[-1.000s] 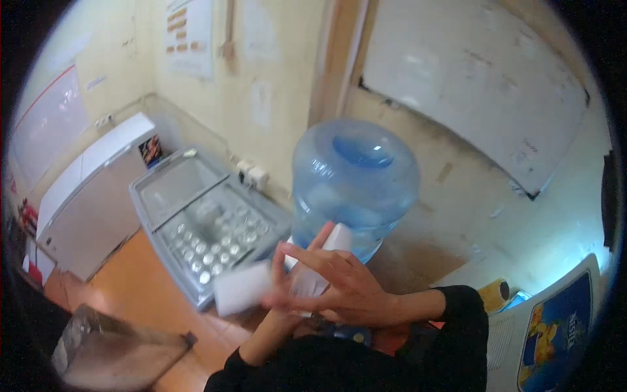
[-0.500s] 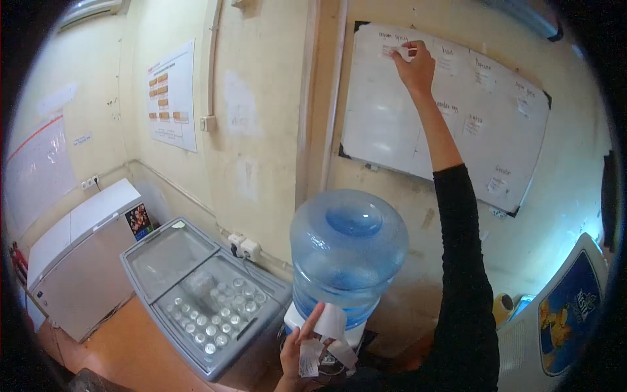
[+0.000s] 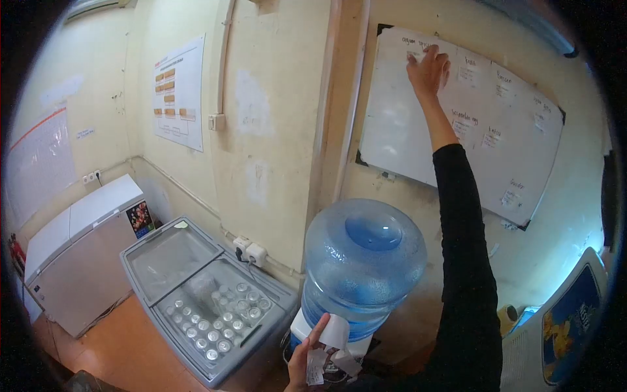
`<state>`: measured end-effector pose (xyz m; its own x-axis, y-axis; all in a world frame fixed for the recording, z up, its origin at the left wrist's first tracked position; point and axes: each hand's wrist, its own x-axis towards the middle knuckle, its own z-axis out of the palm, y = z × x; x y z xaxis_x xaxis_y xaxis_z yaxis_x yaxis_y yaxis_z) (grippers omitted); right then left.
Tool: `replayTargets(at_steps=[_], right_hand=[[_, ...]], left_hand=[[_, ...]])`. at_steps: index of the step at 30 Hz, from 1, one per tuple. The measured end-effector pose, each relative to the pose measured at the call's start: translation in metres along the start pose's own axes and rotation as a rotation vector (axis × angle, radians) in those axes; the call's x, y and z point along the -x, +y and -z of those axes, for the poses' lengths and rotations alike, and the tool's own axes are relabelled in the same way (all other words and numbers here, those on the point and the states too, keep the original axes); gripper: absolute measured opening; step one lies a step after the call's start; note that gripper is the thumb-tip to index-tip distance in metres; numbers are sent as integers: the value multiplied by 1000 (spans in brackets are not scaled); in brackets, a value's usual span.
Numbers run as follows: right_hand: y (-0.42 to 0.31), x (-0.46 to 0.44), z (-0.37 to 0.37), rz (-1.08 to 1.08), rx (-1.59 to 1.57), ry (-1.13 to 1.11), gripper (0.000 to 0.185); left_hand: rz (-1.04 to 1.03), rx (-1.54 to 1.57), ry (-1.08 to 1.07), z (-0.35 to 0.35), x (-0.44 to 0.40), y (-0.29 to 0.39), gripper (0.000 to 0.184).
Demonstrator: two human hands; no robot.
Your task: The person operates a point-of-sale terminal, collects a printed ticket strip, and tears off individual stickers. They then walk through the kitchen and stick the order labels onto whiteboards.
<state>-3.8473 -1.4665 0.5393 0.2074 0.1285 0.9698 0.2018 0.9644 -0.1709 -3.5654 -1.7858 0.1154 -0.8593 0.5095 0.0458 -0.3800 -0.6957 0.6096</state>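
Note:
My right hand (image 3: 428, 70) is raised against the upper left of the whiteboard (image 3: 398, 124), its fingers spread over the board beside a small label under a handwritten heading. Low in the view, my left hand (image 3: 302, 359) holds a curled strip of white paper labels (image 3: 335, 332), its index finger pointing up along the roll. One printed label (image 3: 315, 367) hangs from the strip near the fingers. Just behind the left hand stands a blue water bottle (image 3: 362, 261) on a dispenser. More small labels (image 3: 503, 89) are stuck under other headings on the board.
A glass-topped freezer (image 3: 261, 340) holding several cans stands at the lower left, with a white chest freezer (image 3: 85, 261) behind it. A chart (image 3: 177, 98) hangs on the wall. At the right is a blue-fronted machine (image 3: 568, 323) beside a yellow roll (image 3: 507, 317).
My hands were together over the paper; then my right hand rose to the board with a label between its fingers. Since then its fingers have spread, and the view has shifted slightly.

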Motion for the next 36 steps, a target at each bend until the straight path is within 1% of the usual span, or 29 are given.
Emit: replayTargets(at_steps=[1,3,4,6,8,10,11,12,13,15,17,19,20,22,23,25,26,28,30,32,34,36], right_hand=[[-6,1,9,-1,3,-10,48],[-12,4,30,-6,188,162,63],[-10,3,42,-5,190,141,63],[-9,4,66,242,-138,440,64],[-18,24,131,-54,-933,-156,70],[-16,62,209,215,-876,-488,55],[-15,92,248,256,-1005,-762,44],[-17,119,285,155,-1144,-1082,44],[-17,139,307,177,-1185,-1222,45],[-17,179,351,208,-1232,-1512,48],[-10,225,361,288,-1332,-1481,48],[-8,256,371,-18,-1405,-1577,49],[-6,262,374,-21,-1422,-1576,49],[-3,269,377,-349,-1500,-1756,43],[-3,273,379,-347,-1515,-1759,43],[-9,280,383,-406,-1551,-1590,34],[-11,281,384,-405,-1564,-1595,34],[-16,282,385,-455,-1584,-1559,26],[-22,285,385,-433,-1586,-1560,25],[-26,286,387,-410,-1584,-1564,25],[-29,285,389,-465,-1579,-1630,26],[-29,287,389,-492,-1618,-1630,24]], left_hand=[[7,2,7,-2,0,0,75],[23,49,1,-3,6,0,76],[-9,150,-48,-12,9,2,75],[-41,132,-74,-14,11,5,76],[-155,26,-18,-15,11,2,79],[-171,-67,-23,-22,15,11,81],[-159,-56,-8,-20,18,11,81],[-153,-50,-2,-20,19,12,80],[-192,-34,8,-30,21,15,80],[-179,-26,21,-38,25,18,79],[-190,-4,-8,-45,28,20,78],[-176,16,21,-53,35,24,78],[-161,44,32,-56,39,24,77],[-190,24,51,-43,41,20,75],[-221,-17,76,-38,43,19,75],[-304,-11,147,-44,45,16,69],[-312,-15,158,-46,46,16,69],[-347,-262,285,-47,51,14,63],[-355,-282,340,-44,54,8,53],[-419,-462,423,-52,53,3,46],[-472,-493,471,-50,55,5,43],[-377,-404,515,-50,60,10,44]])
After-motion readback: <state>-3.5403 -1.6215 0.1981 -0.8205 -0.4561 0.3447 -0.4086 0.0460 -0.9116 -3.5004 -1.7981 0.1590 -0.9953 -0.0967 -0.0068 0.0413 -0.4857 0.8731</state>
